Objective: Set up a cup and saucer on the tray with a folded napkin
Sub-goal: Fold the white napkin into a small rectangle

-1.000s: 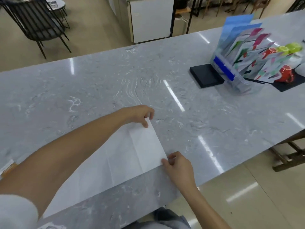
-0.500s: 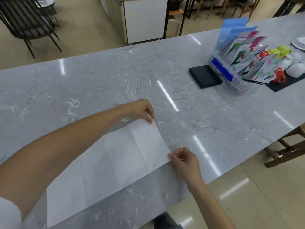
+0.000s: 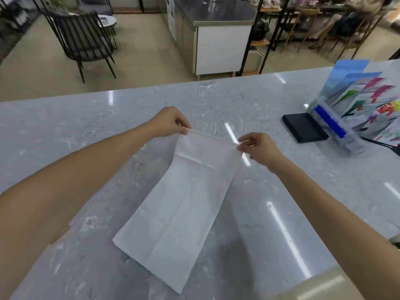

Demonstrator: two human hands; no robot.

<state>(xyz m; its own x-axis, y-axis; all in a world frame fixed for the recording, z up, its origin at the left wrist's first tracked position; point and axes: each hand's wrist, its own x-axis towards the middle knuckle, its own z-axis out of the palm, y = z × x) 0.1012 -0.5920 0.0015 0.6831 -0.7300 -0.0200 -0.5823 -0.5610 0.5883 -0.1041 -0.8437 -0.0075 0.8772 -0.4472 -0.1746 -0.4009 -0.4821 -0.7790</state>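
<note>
A white paper napkin (image 3: 181, 204) lies stretched out long on the grey marble counter (image 3: 65, 137), its far end lifted off the surface. My left hand (image 3: 168, 122) pinches the far left corner of that end. My right hand (image 3: 257, 148) pinches the far right corner. The near end of the napkin rests flat on the counter. No cup, saucer or tray shows in this view.
A clear holder with colourful leaflets (image 3: 357, 111) stands at the right, with a flat black box (image 3: 304, 127) beside it. Beyond the counter are a dark chair (image 3: 84, 40) and a steel cabinet (image 3: 216, 37). The counter's near edge runs at the lower right.
Both hands have raised the napkin's end off the counter and carried it away from me. The camera has tilted up, and the cups at the right have left the view.
</note>
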